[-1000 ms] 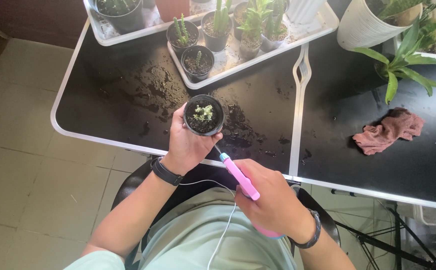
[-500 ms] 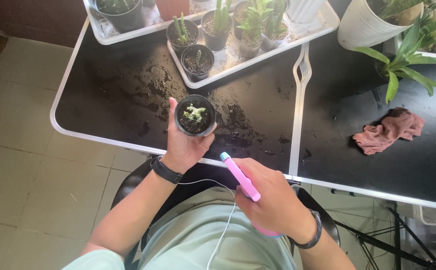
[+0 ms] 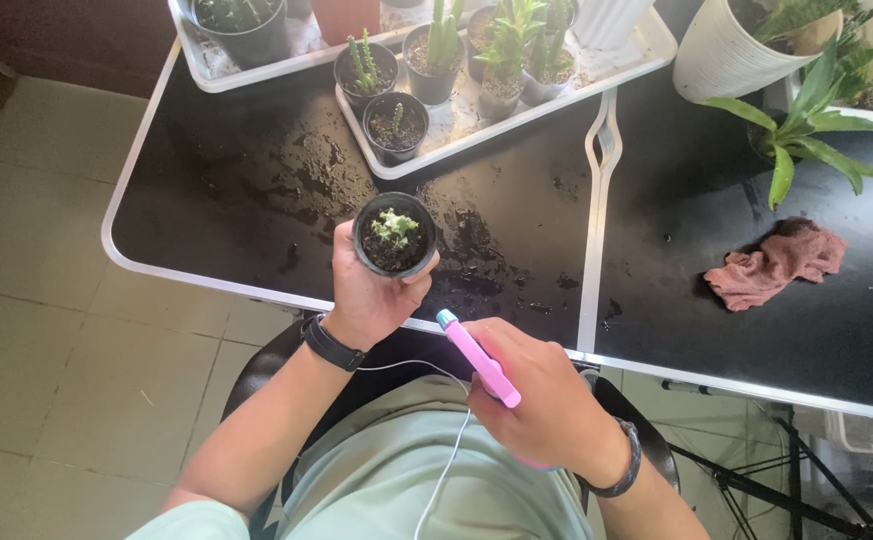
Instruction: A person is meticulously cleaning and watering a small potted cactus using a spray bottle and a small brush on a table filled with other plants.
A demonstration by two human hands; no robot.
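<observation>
Your left hand (image 3: 372,290) grips the small black plastic cactus pot (image 3: 395,234) upright over the table's (image 3: 517,230) near edge, soil level; right hand (image 3: 542,400) clenches the pink pen-shaped tool (image 3: 479,357).

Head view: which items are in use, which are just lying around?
In use: small pot with cactus, held in left hand; pink tool in right hand.
Lying around: pink rag, tray of potted cacti, white planter.
</observation>
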